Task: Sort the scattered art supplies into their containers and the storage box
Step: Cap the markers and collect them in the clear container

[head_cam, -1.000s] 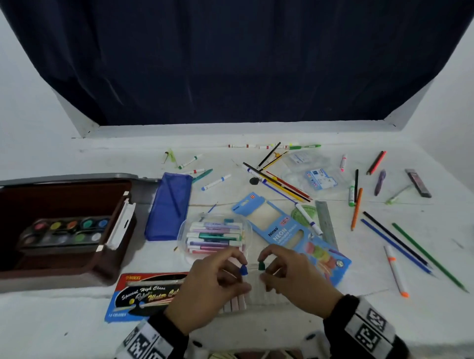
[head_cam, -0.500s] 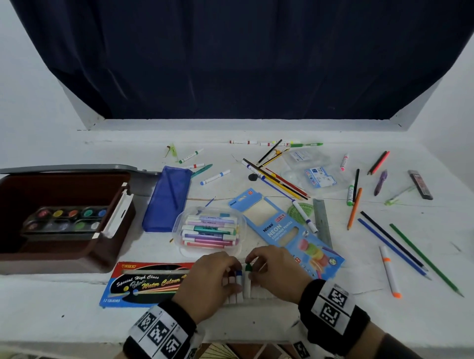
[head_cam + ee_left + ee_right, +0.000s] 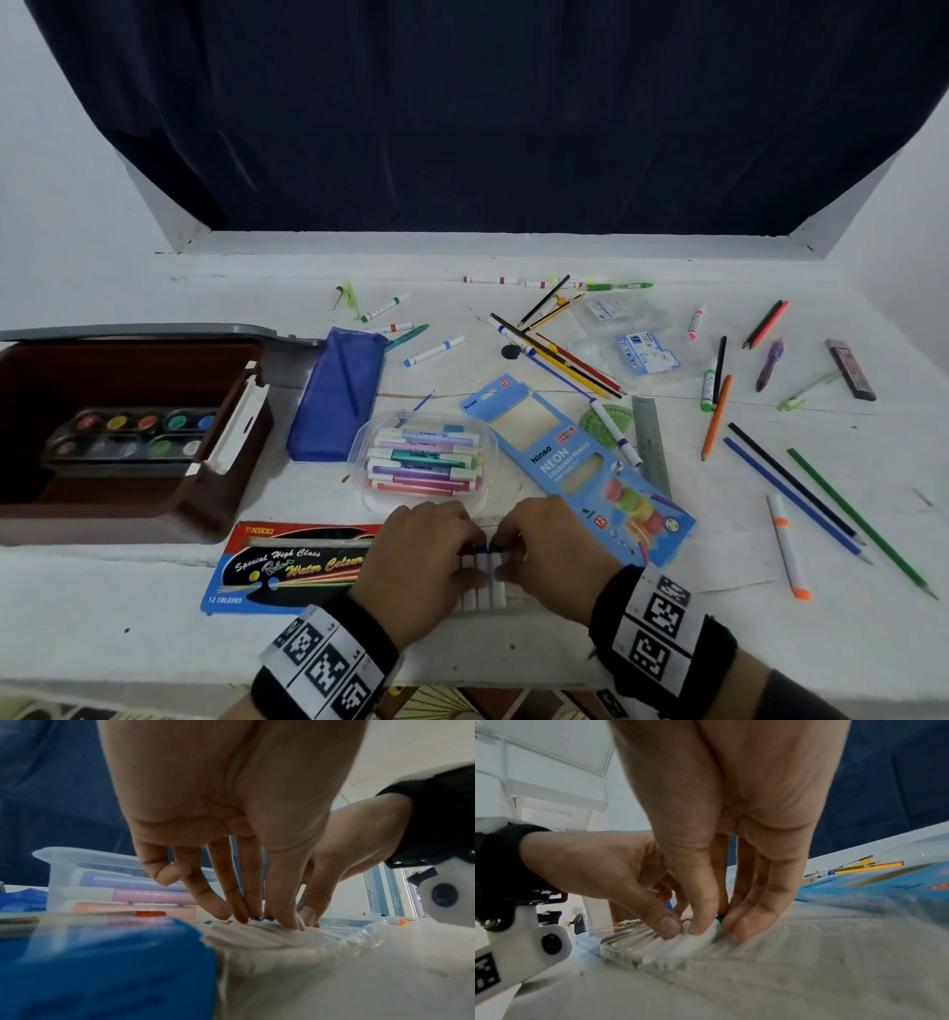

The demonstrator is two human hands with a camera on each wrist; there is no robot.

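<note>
I see soft, even, dim light with faint shadows, wide-angle bending at the edges, and blurred near foregrounds in both wrist views.

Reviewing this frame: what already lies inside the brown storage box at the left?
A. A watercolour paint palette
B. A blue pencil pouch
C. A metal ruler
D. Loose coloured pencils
A: the head view shows a watercolour paint palette with round colour pans inside the brown storage box.
</note>
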